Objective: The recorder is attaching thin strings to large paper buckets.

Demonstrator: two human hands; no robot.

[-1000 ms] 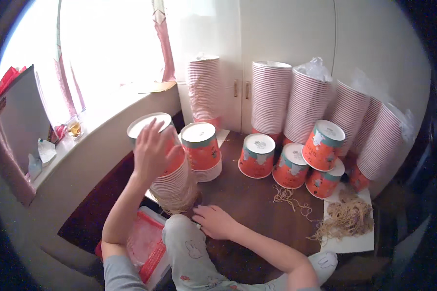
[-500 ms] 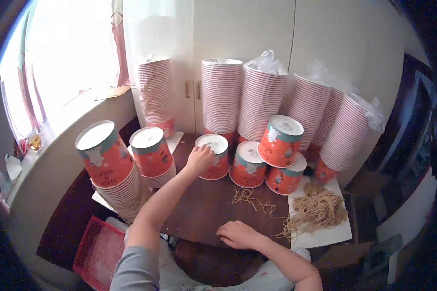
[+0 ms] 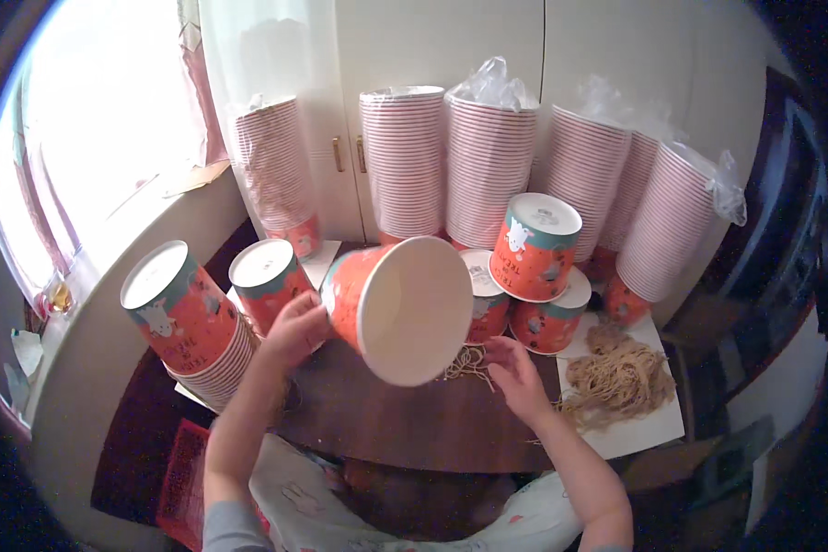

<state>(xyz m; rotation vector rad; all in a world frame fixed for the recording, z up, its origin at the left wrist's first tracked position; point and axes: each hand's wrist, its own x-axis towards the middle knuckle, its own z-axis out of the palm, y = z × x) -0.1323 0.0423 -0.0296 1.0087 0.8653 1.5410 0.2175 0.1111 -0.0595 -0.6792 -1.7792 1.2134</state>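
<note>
An orange paper bucket (image 3: 396, 313) with a green band hangs tilted above the table, its white inside facing me. My left hand (image 3: 296, 329) grips it at the base end, on its left side. To the right of its rim, apart from it, my right hand (image 3: 521, 375) has its fingers spread and holds nothing. Behind that hand a few tan strings (image 3: 469, 362) lie on the table. Beyond them three more orange buckets stand upside down; one bucket (image 3: 535, 247) rests on top of the other two.
Nested bucket stacks (image 3: 186, 322) stand at the left. Tall white-and-pink stacks (image 3: 402, 166), some in plastic, line the back. A tan string bundle (image 3: 620, 379) lies on white board (image 3: 649, 432) at the right. A red basket (image 3: 182, 478) sits low at the left.
My left hand has lifted the bucket off the table and tipped its opening toward me. My right hand has risen from the table's near edge to beside the bucket.
</note>
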